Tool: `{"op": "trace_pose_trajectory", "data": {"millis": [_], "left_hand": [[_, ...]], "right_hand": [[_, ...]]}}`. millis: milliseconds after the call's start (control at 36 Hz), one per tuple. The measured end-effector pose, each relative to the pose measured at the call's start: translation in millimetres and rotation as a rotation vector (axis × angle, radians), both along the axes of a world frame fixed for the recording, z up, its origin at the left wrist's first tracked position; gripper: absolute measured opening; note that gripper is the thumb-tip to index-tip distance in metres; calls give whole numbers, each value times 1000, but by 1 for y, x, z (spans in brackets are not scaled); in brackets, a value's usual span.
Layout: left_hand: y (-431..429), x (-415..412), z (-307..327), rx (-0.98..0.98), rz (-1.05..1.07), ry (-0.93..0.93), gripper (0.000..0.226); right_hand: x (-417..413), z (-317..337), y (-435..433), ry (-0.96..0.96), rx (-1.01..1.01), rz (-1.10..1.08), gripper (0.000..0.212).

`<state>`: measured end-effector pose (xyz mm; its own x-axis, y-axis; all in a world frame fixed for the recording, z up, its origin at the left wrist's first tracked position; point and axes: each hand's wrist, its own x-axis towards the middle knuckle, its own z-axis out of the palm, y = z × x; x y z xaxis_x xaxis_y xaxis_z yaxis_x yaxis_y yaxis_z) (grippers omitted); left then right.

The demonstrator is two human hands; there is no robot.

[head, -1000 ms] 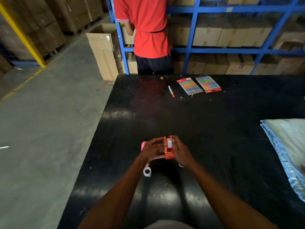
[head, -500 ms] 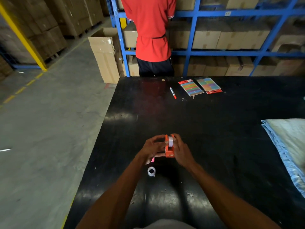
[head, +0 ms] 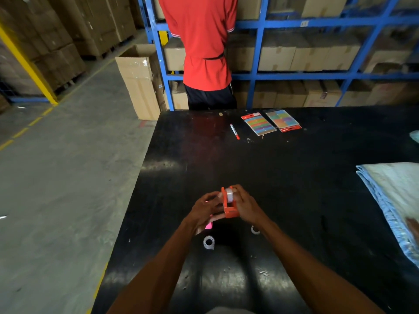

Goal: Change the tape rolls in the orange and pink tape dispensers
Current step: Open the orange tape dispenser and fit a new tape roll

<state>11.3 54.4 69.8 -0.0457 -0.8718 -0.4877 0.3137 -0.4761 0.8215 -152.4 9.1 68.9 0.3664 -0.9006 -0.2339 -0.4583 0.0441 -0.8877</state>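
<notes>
Inside orange dispenser, tape roll.

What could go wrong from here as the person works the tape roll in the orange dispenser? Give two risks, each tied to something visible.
1. Both the left hand and right hand hold the orange dispenser off the table; a slip might drop it or pop out its tape roll.
2. A loose tape roll lies just below the hands; a forearm could knock it away.
</notes>
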Motion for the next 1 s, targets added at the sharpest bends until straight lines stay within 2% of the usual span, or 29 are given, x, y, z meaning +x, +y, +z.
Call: {"op": "trace_pose_trajectory", "data": {"millis": [139, 250, 389, 444, 583, 667, 750, 861, 1000], "left_hand": [[-1, -18, 6, 103, 31, 8, 50], [0, -36, 10, 166, 177, 113, 54], [0, -42, 9, 138, 225, 162, 55], [1, -42, 9, 135, 228, 196, 54], [0, -40, 11, 162, 318, 159, 51], [0, -39, 14, 160, 330, 148, 41], [0, -38, 11, 155, 330, 108, 46], [4, -39, 10, 137, 344, 82, 49], [9, -35, 16, 128, 320, 95, 50]], "right_hand": [[5, 13, 1, 20, -50, -28, 25], [12, 20, 3, 124, -175, -9, 31], [5, 23, -3, 426, -393, 9, 36], [2, 29, -6, 471, -435, 33, 35], [-4, 35, -10, 388, -592, 91, 36], [-7, 44, -11, 348, -685, 190, 34], [-6, 52, -7, 404, -652, 301, 40], [-5, 55, -6, 473, -656, 293, 46], [0, 56, -6, 475, -707, 276, 43]]}}
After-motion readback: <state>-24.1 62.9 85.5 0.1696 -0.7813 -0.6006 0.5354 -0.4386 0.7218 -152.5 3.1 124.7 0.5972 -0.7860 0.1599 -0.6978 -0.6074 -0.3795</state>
